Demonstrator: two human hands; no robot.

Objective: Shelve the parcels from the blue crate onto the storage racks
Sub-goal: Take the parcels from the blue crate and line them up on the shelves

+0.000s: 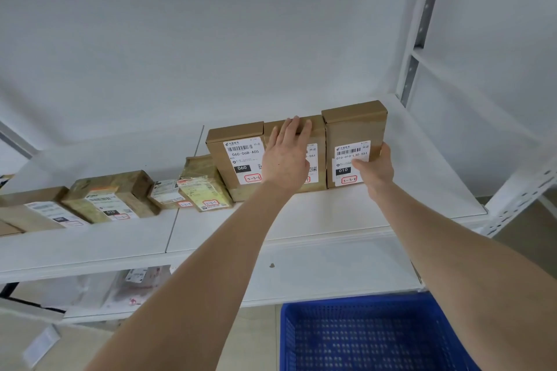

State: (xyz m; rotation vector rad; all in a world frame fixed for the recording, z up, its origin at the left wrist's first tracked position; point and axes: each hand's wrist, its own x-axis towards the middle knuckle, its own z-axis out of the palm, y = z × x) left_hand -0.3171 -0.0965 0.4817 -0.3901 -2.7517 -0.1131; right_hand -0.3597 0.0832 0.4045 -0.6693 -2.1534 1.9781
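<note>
The near blue crate [361,337] shows no parcels. The left hand [284,159] presses flat on the middle box [319,134] and the right hand [375,170] grips the right box [355,126]. This looks like the placing step; next, let go.

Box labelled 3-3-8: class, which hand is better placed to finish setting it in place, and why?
Probably the right hand: it grips the 3-3-8 box at its lower right edge, while the left hand rests flat on the middle box.
</note>
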